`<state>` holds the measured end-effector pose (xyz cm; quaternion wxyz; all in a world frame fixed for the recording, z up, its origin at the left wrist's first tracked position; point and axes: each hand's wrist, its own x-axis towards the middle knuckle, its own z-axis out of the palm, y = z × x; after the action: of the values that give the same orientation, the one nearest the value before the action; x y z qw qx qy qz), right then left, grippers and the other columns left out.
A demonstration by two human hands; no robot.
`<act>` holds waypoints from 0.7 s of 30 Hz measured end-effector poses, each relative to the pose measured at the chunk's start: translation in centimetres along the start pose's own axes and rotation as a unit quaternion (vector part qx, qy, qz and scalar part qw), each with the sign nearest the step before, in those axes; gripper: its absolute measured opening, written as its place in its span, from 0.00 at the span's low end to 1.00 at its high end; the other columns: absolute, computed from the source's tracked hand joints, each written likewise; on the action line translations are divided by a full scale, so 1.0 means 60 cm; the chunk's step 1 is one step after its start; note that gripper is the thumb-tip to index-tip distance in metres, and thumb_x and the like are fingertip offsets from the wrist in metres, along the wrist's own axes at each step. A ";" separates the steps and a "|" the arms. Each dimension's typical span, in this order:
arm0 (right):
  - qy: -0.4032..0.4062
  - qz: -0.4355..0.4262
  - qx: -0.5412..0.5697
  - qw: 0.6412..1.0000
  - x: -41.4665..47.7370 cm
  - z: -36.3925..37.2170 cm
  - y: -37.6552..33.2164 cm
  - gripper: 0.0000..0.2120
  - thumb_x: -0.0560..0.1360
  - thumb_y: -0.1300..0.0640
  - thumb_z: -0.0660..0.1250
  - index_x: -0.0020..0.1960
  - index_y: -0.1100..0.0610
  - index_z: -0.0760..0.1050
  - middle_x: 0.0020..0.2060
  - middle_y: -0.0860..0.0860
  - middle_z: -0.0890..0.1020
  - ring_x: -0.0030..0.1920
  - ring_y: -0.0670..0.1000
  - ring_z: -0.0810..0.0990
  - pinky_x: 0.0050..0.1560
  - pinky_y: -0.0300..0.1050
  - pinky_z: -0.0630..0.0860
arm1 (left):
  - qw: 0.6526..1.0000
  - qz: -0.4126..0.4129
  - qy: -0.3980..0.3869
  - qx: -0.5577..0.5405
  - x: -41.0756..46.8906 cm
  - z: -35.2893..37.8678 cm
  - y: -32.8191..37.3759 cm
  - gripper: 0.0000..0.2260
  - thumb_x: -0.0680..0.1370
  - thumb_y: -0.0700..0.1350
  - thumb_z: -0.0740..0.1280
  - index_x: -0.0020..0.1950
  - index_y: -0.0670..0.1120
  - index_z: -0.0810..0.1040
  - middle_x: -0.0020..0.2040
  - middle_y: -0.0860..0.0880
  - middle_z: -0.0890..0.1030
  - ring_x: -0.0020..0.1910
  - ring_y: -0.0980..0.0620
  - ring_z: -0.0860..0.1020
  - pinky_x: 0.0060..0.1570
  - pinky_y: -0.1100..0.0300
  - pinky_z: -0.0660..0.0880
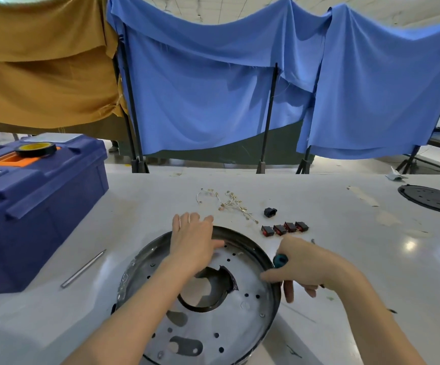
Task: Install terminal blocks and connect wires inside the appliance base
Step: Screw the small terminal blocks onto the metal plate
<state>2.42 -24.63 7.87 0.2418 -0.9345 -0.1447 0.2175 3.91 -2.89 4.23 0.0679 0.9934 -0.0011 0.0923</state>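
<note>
A round metal appliance base [240, 317] with a black rim lies open side up on the white table [345, 259], a big hole in its middle. My left hand [193, 239] lies flat over its far rim, fingers spread. My right hand [303, 264] grips the right rim while holding a teal-handled tool [280, 260]. Several black and red terminal blocks [284, 228] sit in a row beyond the base. A tangle of thin white wires with metal ends [229, 202] lies farther back.
A dark blue toolbox [37, 206] with a roll of tape [36, 149] on top stands at the left. A metal rod [83, 268] lies beside it. A small black part [270, 212] and a black round cover [434, 198] sit to the right. Cloth screens hang behind.
</note>
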 end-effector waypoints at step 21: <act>0.278 0.103 0.258 0.920 0.072 -0.038 0.081 0.05 0.75 0.67 0.64 0.49 0.68 0.75 0.33 0.60 0.84 0.20 0.51 0.65 0.28 0.43 0.65 | 0.997 0.032 0.003 -0.067 0.019 0.024 -0.029 0.15 0.81 0.53 0.60 0.67 0.54 0.71 0.62 0.53 0.77 0.62 0.49 0.72 0.59 0.52 0.60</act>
<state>8.01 -27.96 5.71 0.4810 -0.8724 0.0864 0.0028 5.33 -1.35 2.79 0.1311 0.9859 -0.0392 0.0968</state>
